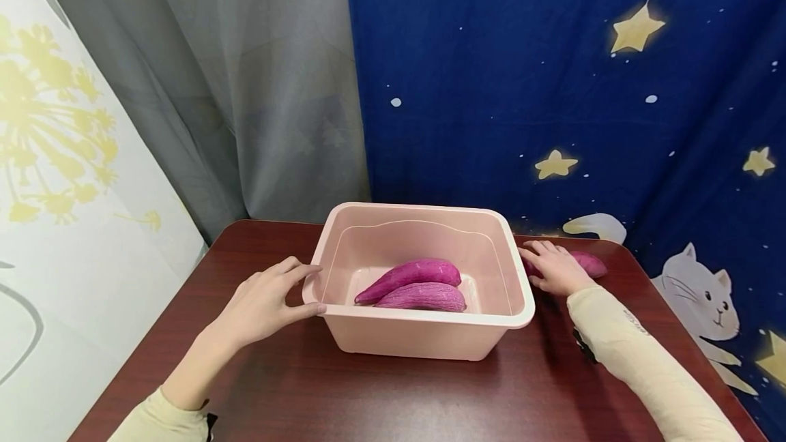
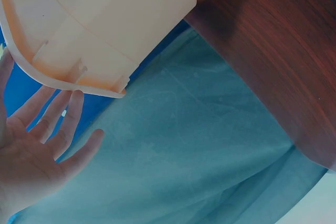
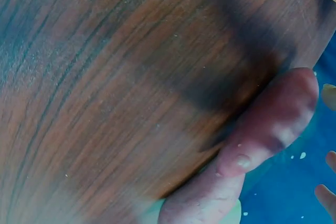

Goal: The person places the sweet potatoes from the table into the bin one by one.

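Observation:
A pale pink plastic bin [image 1: 417, 336] stands on the table with two purple sweet potatoes inside, a smooth one [image 1: 410, 277] behind a ridged one [image 1: 424, 297]. At its left end, my left hand [image 1: 264, 299] has the fingertips and thumb at the rim, fingers spread and only slightly bent; the left wrist view shows the fingertips [image 2: 77, 94] meeting the rim. To the bin's right, my right hand [image 1: 555, 268] is over more sweet potato [image 1: 588, 263], partly covered by it. The right wrist view shows one sweet potato [image 3: 273, 119] meeting another [image 3: 202, 203], with fingers apart from them.
The dark red-brown wooden table [image 1: 405, 398] extends in front of the bin and to both sides. Behind it hang a grey curtain [image 1: 288, 87] and a blue star-patterned curtain [image 1: 479, 87]. A white patterned panel [image 1: 80, 258] is at the left.

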{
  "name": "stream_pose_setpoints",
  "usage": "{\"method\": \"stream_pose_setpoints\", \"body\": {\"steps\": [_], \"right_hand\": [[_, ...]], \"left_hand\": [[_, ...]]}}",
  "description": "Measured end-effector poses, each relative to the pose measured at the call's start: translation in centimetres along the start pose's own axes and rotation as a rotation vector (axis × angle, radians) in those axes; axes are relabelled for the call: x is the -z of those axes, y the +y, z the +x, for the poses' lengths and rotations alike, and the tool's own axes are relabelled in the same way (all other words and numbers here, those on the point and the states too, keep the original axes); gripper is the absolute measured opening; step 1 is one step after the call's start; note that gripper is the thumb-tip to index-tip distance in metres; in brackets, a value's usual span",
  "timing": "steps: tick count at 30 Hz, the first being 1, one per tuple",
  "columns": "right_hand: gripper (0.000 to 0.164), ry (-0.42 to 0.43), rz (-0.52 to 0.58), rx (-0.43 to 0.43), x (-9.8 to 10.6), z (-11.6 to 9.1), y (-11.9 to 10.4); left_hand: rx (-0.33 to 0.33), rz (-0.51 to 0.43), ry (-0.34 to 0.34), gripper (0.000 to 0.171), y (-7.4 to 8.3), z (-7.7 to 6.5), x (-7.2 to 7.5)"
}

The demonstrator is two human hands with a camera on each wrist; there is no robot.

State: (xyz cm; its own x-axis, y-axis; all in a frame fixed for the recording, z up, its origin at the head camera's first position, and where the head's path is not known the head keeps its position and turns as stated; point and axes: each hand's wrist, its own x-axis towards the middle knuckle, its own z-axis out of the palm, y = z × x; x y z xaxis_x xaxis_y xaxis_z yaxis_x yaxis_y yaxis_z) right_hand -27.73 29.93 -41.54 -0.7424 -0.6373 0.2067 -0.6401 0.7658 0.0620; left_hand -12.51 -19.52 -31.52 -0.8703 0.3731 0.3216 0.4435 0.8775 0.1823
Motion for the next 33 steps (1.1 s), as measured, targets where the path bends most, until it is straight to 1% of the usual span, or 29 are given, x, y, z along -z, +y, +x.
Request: {"method": "stream_pose_setpoints", "body": {"steps": [10, 24, 33], "right_hand": [[0.058, -0.019, -0.006, -0.021, -1.0, -0.1, 0.3], [0.058, -0.096, -0.006, -0.094, -1.9, 0.1, 0.6], [0.056, -0.083, -0.025, -0.096, -2.4, 0.1, 0.7]], "left_hand": [[0.003, -0.005, -0.004, 0.057, 0.0, 0.0, 0.0], [-0.004, -0.002, 0.001, 0.056, 0.0, 0.0, 0.0], [-0.003, -0.006, -0.003, 0.057, 0.0, 0.1, 0.0]]}}
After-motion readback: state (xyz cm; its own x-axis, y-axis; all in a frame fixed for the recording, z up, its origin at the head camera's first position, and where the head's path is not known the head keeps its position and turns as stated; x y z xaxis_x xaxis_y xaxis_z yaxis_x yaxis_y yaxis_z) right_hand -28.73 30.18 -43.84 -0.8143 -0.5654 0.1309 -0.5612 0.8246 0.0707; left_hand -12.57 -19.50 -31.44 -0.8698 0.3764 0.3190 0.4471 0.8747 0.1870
